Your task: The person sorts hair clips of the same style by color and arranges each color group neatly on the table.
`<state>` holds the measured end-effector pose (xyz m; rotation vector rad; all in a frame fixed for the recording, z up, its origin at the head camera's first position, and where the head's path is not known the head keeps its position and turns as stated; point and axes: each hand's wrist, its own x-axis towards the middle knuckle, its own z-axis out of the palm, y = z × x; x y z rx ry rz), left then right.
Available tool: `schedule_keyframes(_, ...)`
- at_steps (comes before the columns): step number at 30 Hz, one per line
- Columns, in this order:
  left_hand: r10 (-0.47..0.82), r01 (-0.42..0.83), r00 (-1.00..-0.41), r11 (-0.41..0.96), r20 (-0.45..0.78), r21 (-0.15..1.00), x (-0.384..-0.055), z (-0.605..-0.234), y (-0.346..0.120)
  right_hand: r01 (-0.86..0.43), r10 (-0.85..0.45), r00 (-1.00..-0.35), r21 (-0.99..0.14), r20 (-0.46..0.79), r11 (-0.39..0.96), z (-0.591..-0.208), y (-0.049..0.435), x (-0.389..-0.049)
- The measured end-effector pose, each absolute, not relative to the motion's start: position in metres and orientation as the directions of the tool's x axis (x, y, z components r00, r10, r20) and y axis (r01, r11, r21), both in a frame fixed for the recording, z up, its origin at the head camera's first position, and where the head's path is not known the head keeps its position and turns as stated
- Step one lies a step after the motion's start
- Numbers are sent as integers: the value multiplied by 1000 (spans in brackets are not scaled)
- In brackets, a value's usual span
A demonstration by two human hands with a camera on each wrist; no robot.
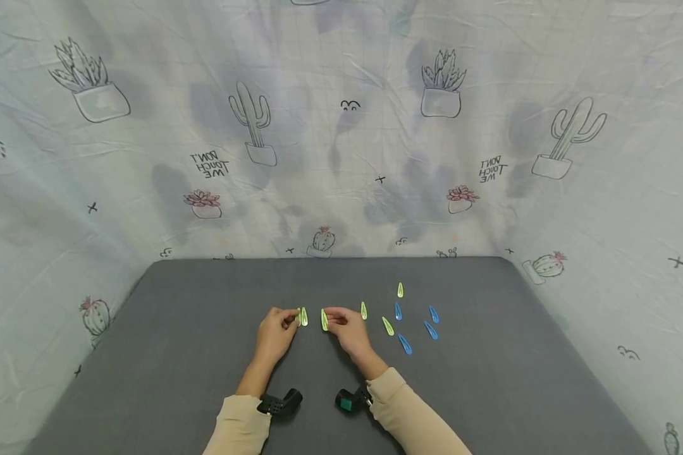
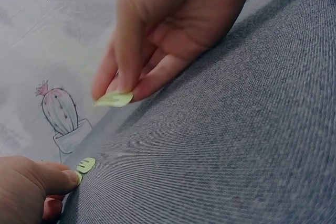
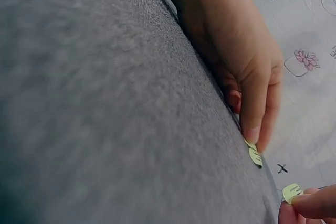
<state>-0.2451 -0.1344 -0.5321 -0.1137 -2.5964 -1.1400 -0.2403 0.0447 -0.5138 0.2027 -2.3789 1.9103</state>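
Note:
Between the thumb and fingers of my left hand (image 1: 274, 333) is a yellow-green snap hair clip (image 2: 79, 178), low on the grey table and mostly covered by the fingertips. Right beside it lies a second yellow-green clip (image 1: 304, 316), upright in the head view. A little to the right, my right hand (image 1: 350, 331) pinches another yellow-green hair clip (image 1: 324, 320). In the left wrist view this right-hand clip (image 2: 114, 99) is held above the cloth surface, its narrow end pointing away from the fingers.
Right of the hands, loose yellow-green clips (image 1: 387, 326) and several blue hair clips (image 1: 405, 344) lie scattered on the grey table (image 1: 165, 354). A pale curtain (image 1: 319, 139) printed with cacti surrounds the table's back and sides. Black wrist cameras (image 1: 281, 402) sit on both forearms.

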Motion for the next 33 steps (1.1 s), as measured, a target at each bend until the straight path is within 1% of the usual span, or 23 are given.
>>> schedule_keyframes(4,-49,200,-947,681,316,705,-244,-532,-134,-162,-44,-987,-957,156,241,-522,40,-251)
schedule_keyframes(8,-50,199,-949,675,313,711,-244,-532,-133,-156,-45,-988,-948,150,276,-521,35,-254)
schedule_keyframes(12,-53,202,-946,676,320,709,-244,-532,-134,-148,-57,-989,-929,136,340,-516,28,-255)
schedule_keyframes(21,-53,210,-943,672,329,710,-243,-531,-133,-152,-57,-988,-846,143,512,-507,15,-263)
schedule_keyframes(28,-49,220,-939,676,341,703,-244,-531,-134,-154,-79,-988,-797,133,584,-502,11,-268)
schedule_keyframes(33,-48,220,-939,676,340,703,-244,-533,-134,-168,-81,-985,-735,152,657,-501,8,-268)
